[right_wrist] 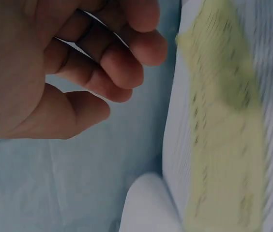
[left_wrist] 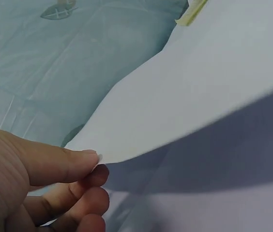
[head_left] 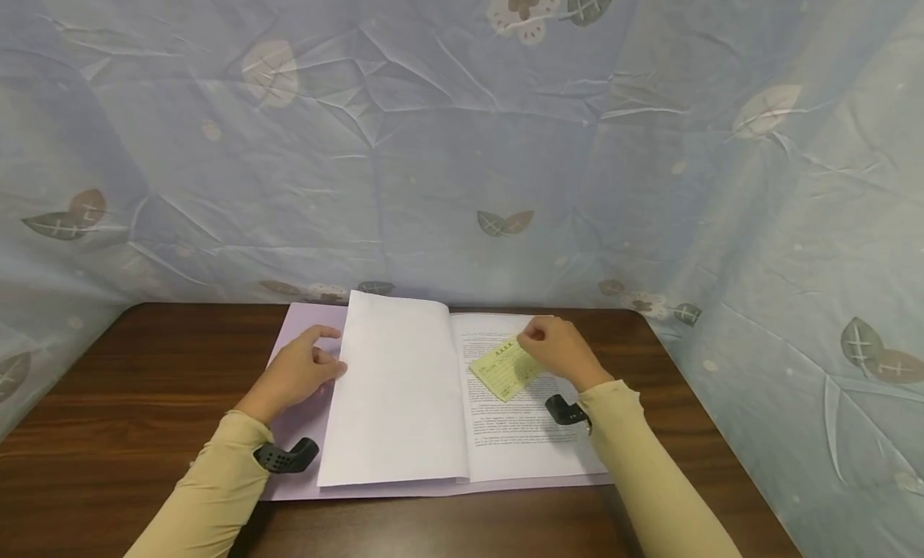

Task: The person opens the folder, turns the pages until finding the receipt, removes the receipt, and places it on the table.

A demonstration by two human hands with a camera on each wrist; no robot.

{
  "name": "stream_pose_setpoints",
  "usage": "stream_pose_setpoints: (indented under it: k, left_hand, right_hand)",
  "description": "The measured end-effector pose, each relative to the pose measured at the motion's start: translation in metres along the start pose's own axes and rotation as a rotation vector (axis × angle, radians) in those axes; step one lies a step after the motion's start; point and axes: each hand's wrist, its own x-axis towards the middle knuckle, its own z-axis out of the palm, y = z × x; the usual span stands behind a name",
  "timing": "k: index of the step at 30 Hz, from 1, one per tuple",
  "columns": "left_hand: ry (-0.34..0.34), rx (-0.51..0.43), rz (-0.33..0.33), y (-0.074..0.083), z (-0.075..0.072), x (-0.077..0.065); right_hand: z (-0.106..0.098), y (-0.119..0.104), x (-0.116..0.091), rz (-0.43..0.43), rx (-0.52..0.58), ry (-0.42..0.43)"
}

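An open stack of white printed pages lies in a lilac folder (head_left: 306, 414). My left hand (head_left: 299, 369) is at the outer edge of the left page (head_left: 397, 390), whose visible side is blank. In the left wrist view, the thumb (left_wrist: 73, 164) and the finger under it pinch that page's edge, which bows up from the folder. On the right, printed page (head_left: 516, 450) rests a yellow-green printed slip (head_left: 498, 374), set at a slant. My right hand (head_left: 559, 349) hovers by the slip's upper corner, fingers loosely bent, thumb apart, nothing between them.
The dark brown wooden table (head_left: 108, 398) carries the folder near its middle. A wrinkled pale-blue curtain (head_left: 433, 181) with leaf prints hangs behind the table and along its sides. A black wrist device (head_left: 285, 458) sits on each forearm.
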Motion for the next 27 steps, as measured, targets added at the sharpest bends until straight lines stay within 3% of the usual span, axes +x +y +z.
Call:
stream_pose_setpoints:
  k: [6,9,18,27]
  left_hand:
    - [0.024,0.056,0.058,0.000,0.000,0.000]
    - [0.030,0.080,0.080,-0.002,0.001,0.001]
    - [0.022,0.196,0.093,-0.006,0.003,0.004]
    - [0.007,0.250,0.110,-0.012,0.005,0.005]
  right_hand:
    - [-0.007,0.037,-0.013,0.080,-0.024,-0.041]
    - [-0.006,0.046,-0.017,0.067,-0.035,-0.079]
    - [0.005,0.057,-0.024,-0.014,-0.047,-0.142]
    - [0.006,0.055,-0.026,0.010,-0.057,-0.155]
